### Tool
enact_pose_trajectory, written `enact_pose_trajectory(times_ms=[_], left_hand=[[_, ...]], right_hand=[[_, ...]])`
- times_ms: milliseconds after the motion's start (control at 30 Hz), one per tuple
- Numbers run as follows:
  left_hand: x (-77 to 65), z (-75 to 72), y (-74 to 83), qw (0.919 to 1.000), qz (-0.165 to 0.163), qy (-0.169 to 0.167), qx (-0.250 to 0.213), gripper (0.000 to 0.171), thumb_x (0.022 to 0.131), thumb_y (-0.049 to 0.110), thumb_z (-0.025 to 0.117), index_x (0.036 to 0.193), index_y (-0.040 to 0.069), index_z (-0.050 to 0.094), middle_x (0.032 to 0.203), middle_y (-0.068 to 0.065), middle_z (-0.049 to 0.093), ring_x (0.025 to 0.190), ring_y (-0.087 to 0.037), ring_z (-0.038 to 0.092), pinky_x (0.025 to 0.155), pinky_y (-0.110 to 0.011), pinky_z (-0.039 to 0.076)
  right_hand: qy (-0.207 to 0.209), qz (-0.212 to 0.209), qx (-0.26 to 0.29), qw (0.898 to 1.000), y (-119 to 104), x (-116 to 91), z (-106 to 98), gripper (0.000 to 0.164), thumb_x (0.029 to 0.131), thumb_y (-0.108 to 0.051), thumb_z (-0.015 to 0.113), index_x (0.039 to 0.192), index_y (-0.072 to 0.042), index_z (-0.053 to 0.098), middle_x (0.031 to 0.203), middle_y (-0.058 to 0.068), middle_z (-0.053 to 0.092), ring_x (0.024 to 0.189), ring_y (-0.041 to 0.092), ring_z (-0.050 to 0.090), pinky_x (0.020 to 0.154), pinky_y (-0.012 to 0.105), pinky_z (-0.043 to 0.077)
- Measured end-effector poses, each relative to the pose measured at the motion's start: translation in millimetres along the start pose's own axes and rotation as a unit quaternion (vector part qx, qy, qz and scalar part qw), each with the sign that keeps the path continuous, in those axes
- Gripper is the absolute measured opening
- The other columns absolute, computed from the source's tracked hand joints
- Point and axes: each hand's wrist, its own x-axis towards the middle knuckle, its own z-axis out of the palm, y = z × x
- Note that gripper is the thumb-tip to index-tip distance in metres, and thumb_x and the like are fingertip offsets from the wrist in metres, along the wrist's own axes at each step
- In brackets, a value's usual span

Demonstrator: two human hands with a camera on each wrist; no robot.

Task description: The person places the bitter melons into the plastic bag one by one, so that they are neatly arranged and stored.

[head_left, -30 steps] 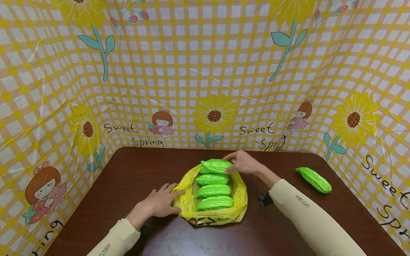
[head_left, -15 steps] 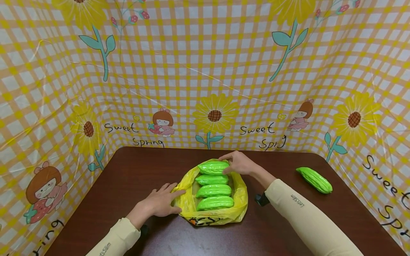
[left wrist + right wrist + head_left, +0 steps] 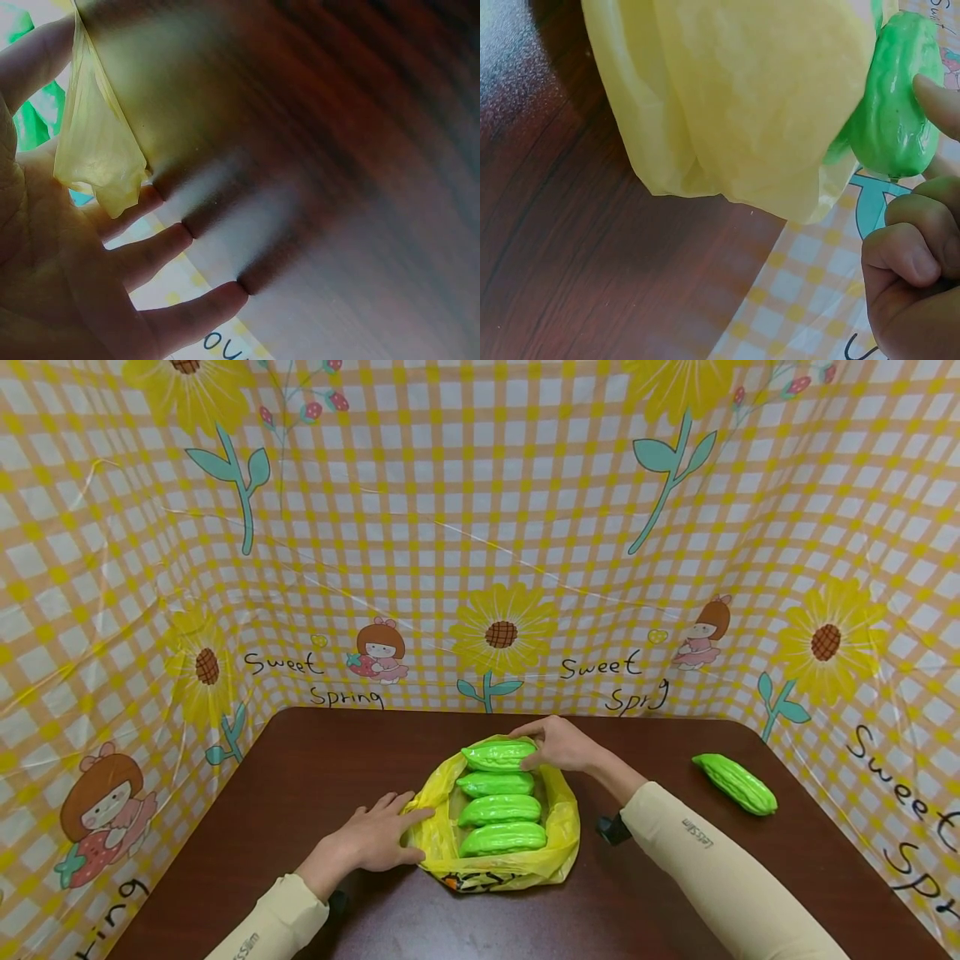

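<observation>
A yellow plastic bag (image 3: pixel 564 827) lies with its mouth spread wide on the dark table. Inside, green bitter melons (image 3: pixel 501 810) sit side by side in a row. At the far end of that row, my right hand (image 3: pixel 564 745) pinches one bitter melon (image 3: pixel 898 112) by its right end; its thumb shows on the skin in the right wrist view, the other fingers curled below. My left hand (image 3: pixel 378 835) touches the bag's left rim with spread, fairly straight fingers. In the left wrist view, a fold of bag (image 3: pixel 101 142) hangs between thumb and fingers, whose tips meet the tabletop.
Another bitter melon (image 3: pixel 735 783) lies alone on the right side of the table (image 3: pixel 322 752). A checked cloth (image 3: pixel 420 527) with sunflowers rises behind the table and along both sides.
My right hand has shifted slightly left, and the bitter melon it pinches has come down level into the far end of the row. My left hand has stayed at the bag's rim.
</observation>
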Motion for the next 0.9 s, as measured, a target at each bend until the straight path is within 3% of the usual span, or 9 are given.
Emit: enact_pose_trajectory(times_ms=[67,167,267,500,600,700,767,833,900], left_hand=[[0.4,-0.1,0.7,1.0000,0.001,-0.001,0.000,0.067,0.094,0.049,0.068,0.153,0.031,0.044,0.165,-0.012,0.027,0.151,-0.039,0.026,0.110,-0.071,0.027],[1.5,0.0,0.7,1.0000,0.003,-0.003,0.000,0.067,0.094,0.049,0.067,0.154,0.032,0.043,0.165,-0.011,0.027,0.151,-0.038,0.026,0.110,-0.071,0.026],[1.8,0.3,-0.1,1.0000,0.003,-0.003,-0.001,0.067,0.094,0.050,0.067,0.154,0.032,0.043,0.165,-0.011,0.026,0.151,-0.038,0.025,0.110,-0.071,0.026],[0.2,1.7,-1.9,0.9999,0.004,-0.006,-0.010,0.066,0.094,0.050,0.066,0.154,0.032,0.043,0.165,-0.011,0.026,0.151,-0.038,0.025,0.110,-0.072,0.025],[-0.1,1.7,-1.6,0.9999,0.005,-0.004,-0.012,0.066,0.095,0.050,0.066,0.154,0.033,0.043,0.165,-0.011,0.026,0.151,-0.039,0.025,0.110,-0.072,0.025],[-0.5,1.5,-1.4,0.9999,0.002,-0.001,-0.011,0.066,0.094,0.050,0.066,0.154,0.033,0.043,0.165,-0.011,0.026,0.151,-0.039,0.025,0.110,-0.072,0.025],[-0.5,1.8,-1.6,0.9999,0.002,0.000,-0.010,0.067,0.094,0.050,0.067,0.154,0.033,0.043,0.165,-0.011,0.026,0.151,-0.039,0.025,0.110,-0.072,0.025],[-0.9,1.5,-1.5,0.9999,0.002,0.000,-0.011,0.067,0.094,0.050,0.067,0.154,0.033,0.043,0.165,-0.011,0.027,0.151,-0.039,0.025,0.110,-0.072,0.025],[-1.1,1.6,-1.6,0.9999,0.002,0.000,-0.011,0.067,0.094,0.050,0.067,0.154,0.032,0.043,0.165,-0.011,0.027,0.151,-0.039,0.025,0.110,-0.072,0.025]], right_hand=[[0.004,0.004,0.005,1.000,0,-3,-2,0.050,0.084,-0.017,0.082,0.133,-0.013,0.068,0.051,-0.003,0.049,0.051,0.014,0.035,0.055,0.031,0.034],[0.015,0.011,0.021,1.000,1,-9,-7,0.049,0.085,-0.021,0.082,0.131,-0.013,0.068,0.102,0.011,0.075,0.094,0.029,0.066,0.081,0.042,0.051],[0.019,0.020,0.053,0.998,1,-16,-12,0.050,0.086,-0.023,0.081,0.132,-0.012,0.067,0.151,0.018,0.050,0.140,0.044,0.044,0.109,0.056,0.041],[0.028,0.057,0.113,0.992,6,-37,-22,0.051,0.089,-0.028,0.078,0.136,-0.013,0.064,0.167,0.019,0.016,0.147,0.048,0.028,0.113,0.062,0.033],[0.045,0.063,0.126,0.989,14,-48,-29,0.051,0.089,-0.030,0.078,0.136,-0.015,0.064,0.161,0.022,0.032,0.148,0.048,0.027,0.107,0.061,0.041],[0.061,0.069,0.137,0.986,23,-59,-35,0.052,0.089,-0.030,0.077,0.137,-0.014,0.063,0.095,0.016,0.070,0.140,0.049,0.042,0.069,0.045,0.053],[0.072,0.076,0.146,0.984,29,-65,-40,0.053,0.090,-0.029,0.077,0.138,-0.013,0.061,0.054,0.001,0.045,0.094,0.048,0.065,0.050,0.035,0.037],[0.081,0.086,0.152,0.981,35,-71,-44,0.055,0.089,-0.029,0.078,0.139,-0.013,0.060,0.052,-0.008,0.025,0.052,0.036,0.038,0.046,0.029,0.027],[0.086,0.090,0.154,0.980,41,-78,-49,0.058,0.090,-0.030,0.077,0.141,-0.011,0.058,0.054,-0.008,0.022,0.046,0.021,0.025,0.046,0.027,0.027]])
